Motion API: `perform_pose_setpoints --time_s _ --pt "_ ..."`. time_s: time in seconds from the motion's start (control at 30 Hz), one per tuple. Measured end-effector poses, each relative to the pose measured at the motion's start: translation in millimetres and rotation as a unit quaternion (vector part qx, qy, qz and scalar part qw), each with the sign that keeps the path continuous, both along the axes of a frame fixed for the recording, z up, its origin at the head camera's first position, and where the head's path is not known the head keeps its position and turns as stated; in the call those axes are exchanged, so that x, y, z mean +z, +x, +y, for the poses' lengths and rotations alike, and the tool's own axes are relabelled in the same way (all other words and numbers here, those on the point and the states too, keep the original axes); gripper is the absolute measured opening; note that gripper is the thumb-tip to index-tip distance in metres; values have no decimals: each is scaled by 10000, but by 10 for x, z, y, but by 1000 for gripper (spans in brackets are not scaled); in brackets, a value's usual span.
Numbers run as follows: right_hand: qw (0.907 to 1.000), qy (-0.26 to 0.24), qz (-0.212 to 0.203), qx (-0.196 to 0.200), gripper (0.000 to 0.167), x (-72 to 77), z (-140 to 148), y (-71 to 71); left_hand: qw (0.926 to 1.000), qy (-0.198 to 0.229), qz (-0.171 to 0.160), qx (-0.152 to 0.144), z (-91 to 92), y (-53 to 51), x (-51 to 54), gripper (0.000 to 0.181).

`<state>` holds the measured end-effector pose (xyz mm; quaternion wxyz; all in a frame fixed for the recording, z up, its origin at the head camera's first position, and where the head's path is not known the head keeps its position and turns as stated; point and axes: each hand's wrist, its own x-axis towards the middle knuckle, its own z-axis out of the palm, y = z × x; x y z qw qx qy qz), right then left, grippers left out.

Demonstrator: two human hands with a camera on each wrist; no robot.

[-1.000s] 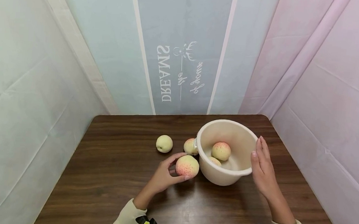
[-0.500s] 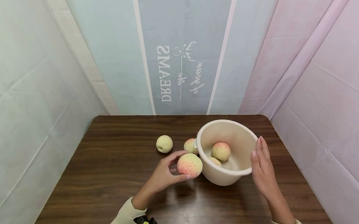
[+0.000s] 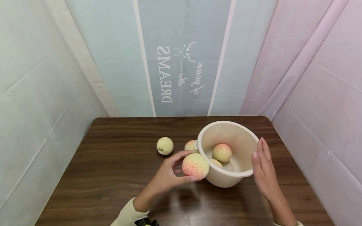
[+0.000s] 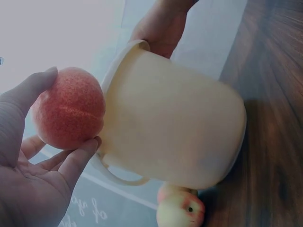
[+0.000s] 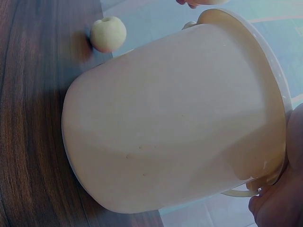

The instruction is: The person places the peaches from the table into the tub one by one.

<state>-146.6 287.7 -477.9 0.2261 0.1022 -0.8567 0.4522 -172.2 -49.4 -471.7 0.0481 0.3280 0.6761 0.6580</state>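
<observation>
1. Left hand (image 3: 165,174): thumb and fingers clamped round the held peach (image 3: 195,166). Peach is off the table, just outside the bucket's near-left rim; can't tell if it touches.
2. Handling, held peach: probably light, fairly firm, maybe a foam or plastic fake. Speckled, matt-looking skin should grip okay, little slip expected. Round, so best hold is thumb and fingers on opposite sides at the widest part; no hard squeeze, could dent.
3. Right hand (image 3: 264,171): fingers straight and close together, not wrapped round anything, up against the bucket's right side at the rim.
4. Bucket (image 3: 221,180): upright, thin-walled, likely light plastic, slightly flexible, could slide if bumped. Steady it by rim or side.
5. Inside bucket: red-speckled peach (image 3: 222,153), plus a second peach (image 3: 216,163) part hidden by the near wall.
6. Left of bucket: half-hidden peach (image 3: 190,145) close by; pale peach (image 3: 165,146) farther left. Both could roll, take from the sides.
7. Far: brown table (image 3: 117,150) edge, then printed cloth (image 3: 188,21).
</observation>
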Motion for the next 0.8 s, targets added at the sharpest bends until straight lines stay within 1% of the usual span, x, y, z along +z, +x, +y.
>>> perform_pose_setpoints --time_s 0.3,0.5,0.7,0.8 --pt "10000 -6 22 -24 58 1 -5 -6 9997 147 181 -35 78 -38 85 71" --pt "10000 20 10 -31 58 15 -3 6 9997 140 197 -64 144 -73 157 71" --pt "10000 27 29 -38 58 31 -10 4 9995 236 193 -92 190 -110 226 73" --pt "10000 17 19 -35 58 29 -18 8 9995 153 243 -92 217 -143 249 74"
